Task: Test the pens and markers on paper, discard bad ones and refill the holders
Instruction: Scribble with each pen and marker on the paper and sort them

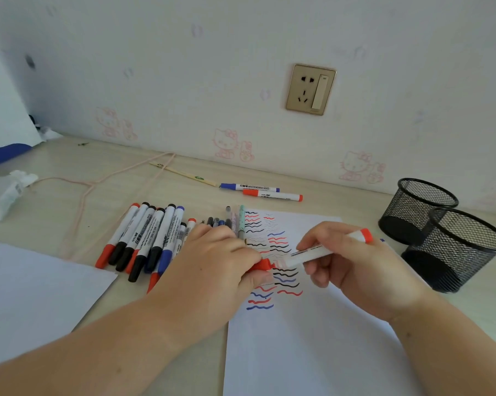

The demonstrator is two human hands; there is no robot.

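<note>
My right hand (352,261) grips the white barrel of a red whiteboard marker (312,251) over the test paper (306,344). My left hand (221,261) pinches that marker's red cap (262,264) at the barrel's lower end; whether the cap sits on or off is hard to tell. The paper carries several wavy red, blue and black lines. A row of red, black and blue markers (144,238) lies left of my hands, with thinner pens (232,221) behind my left hand. Two black mesh holders (418,210) (466,250) stand empty at the right.
A blue marker (249,187) and a red marker (272,195) lie apart near the wall. Beside them rests a thin wooden stick (184,174). A pink cord (98,181), crumpled tissue (9,192) and a second white sheet (32,292) occupy the left side. A wall socket (311,88) is above.
</note>
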